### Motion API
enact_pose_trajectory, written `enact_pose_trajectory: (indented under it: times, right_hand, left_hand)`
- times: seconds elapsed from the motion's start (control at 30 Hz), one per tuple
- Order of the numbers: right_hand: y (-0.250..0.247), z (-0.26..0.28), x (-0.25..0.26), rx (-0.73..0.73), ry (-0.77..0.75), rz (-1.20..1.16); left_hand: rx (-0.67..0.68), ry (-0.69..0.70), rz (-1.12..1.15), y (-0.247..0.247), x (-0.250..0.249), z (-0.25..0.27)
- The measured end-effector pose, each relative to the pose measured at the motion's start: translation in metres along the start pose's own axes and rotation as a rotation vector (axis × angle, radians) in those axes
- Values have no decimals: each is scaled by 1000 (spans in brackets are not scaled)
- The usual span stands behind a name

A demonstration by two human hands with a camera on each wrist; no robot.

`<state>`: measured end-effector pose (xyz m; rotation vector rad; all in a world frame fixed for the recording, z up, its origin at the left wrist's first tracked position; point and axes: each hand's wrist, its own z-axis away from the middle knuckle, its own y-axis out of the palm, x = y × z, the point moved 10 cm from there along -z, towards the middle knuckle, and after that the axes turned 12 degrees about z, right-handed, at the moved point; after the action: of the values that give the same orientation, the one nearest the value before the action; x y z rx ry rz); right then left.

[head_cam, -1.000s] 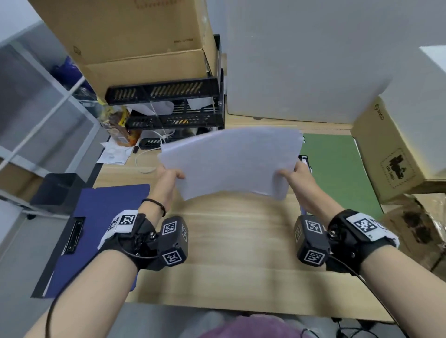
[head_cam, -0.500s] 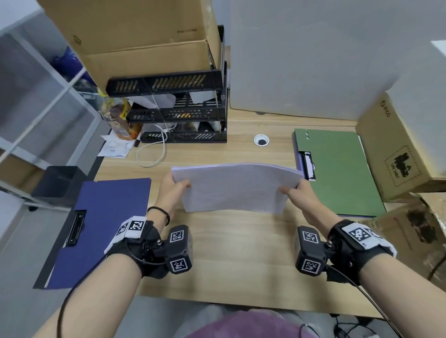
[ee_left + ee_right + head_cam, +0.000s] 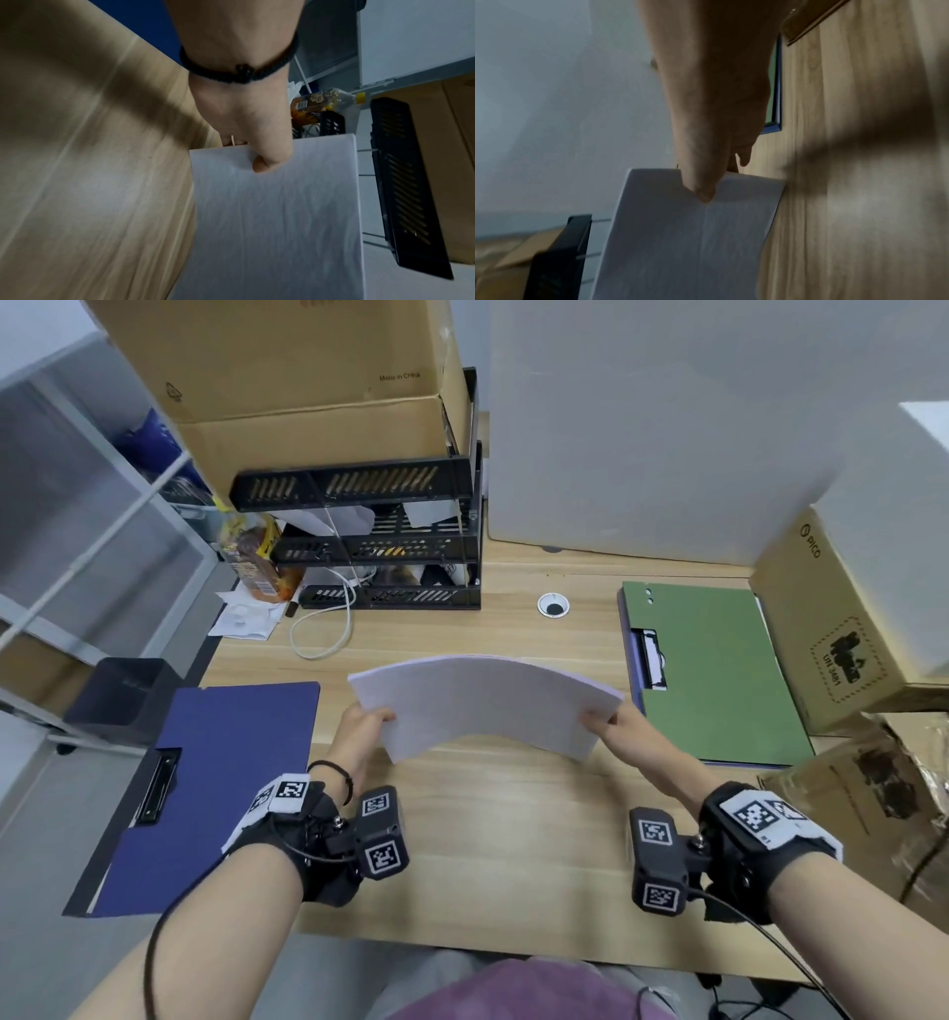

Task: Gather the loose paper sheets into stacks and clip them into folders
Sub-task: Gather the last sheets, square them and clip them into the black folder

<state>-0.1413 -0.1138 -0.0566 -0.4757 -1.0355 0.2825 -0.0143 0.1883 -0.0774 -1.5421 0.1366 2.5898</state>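
A white paper stack (image 3: 482, 703) arches upward above the wooden desk (image 3: 503, 839), held at both short ends. My left hand (image 3: 367, 719) pinches its left edge, thumb on top (image 3: 267, 162). My right hand (image 3: 613, 719) pinches the right edge, thumb on top (image 3: 702, 190). The paper stack (image 3: 277, 219) fills the lower left wrist view, and the same paper stack (image 3: 690, 239) bows away in the right wrist view. A blue clip folder (image 3: 215, 788) lies at the left, partly over the desk edge. A green clip folder (image 3: 719, 670) lies at the right, its clip (image 3: 649, 660) on its left side.
A black tiered tray rack (image 3: 380, 541) under cardboard boxes (image 3: 287, 377) stands at the back left, with a white cable (image 3: 328, 629) and a bottle (image 3: 257, 552) beside it. More cardboard boxes (image 3: 842, 618) crowd the right edge. A cable hole (image 3: 553, 607) sits mid-back.
Both hands have lowered the stack from chest height toward the desk and tipped it flatter; it now bows upward in the middle. The green folder's clip is uncovered.
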Motion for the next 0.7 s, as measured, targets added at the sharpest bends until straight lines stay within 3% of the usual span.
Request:
enact_pose_trajectory:
  times: [0.07,0.17,0.23,0.33,0.43,0.5,0.63,0.7]
  right_hand:
    - [2,2,7,31,-25,70]
    - [-4,0,17,58,-9,-4]
    - [-12,-3,18,25,23,-106]
    - [-10,-6,15,-48,89,-397]
    - [11,-6,24,-28,98,-625]
    - [29,-4,36,51,69,-663]
    - [50,4,46,182,7,-613]
    - [44,2,46,191,-1,-597]
  left_hand:
    - [-77,56,-43,-6,-7,1]
    - [-348,263,-75,-38,-41,2]
    - [-411,253,-1,-51,-46,3]
    - [-287,75,143,-43,-25,-2]
    - [68,-56,331,7,-11,2]
    - [201,-55,316,36,-18,11]
    - [35,171,200,27,-47,14]
    - [38,262,100,25,-64,19]
